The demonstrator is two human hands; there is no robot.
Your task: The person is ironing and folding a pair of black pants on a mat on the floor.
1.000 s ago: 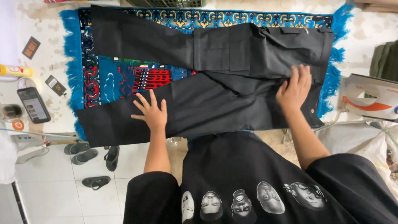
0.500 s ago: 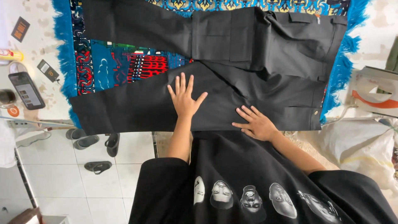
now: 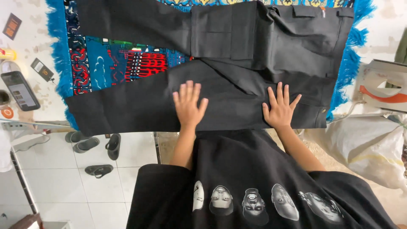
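Note:
A pair of black cargo trousers (image 3: 237, 46) lies spread flat on a blue patterned rug (image 3: 110, 68) with blue fringe. Its two legs run off to the left, the waist is at the right. My left hand (image 3: 188, 106) presses flat, fingers apart, on the near leg close to the table's front edge. My right hand (image 3: 280, 108) also lies flat with fingers spread on the near leg, closer to the waist. Neither hand grips the cloth.
A smartphone (image 3: 20, 90) and small cards (image 3: 42, 70) lie on the table at the left. An iron (image 3: 383, 87) rests at the right, above a white sack (image 3: 369, 148). Several sandals (image 3: 91, 146) sit on the white tiled floor below.
My left hand has slid right along the near trouser leg. My right hand came down from the waist to the front edge, then moved right again. The view has shifted closer.

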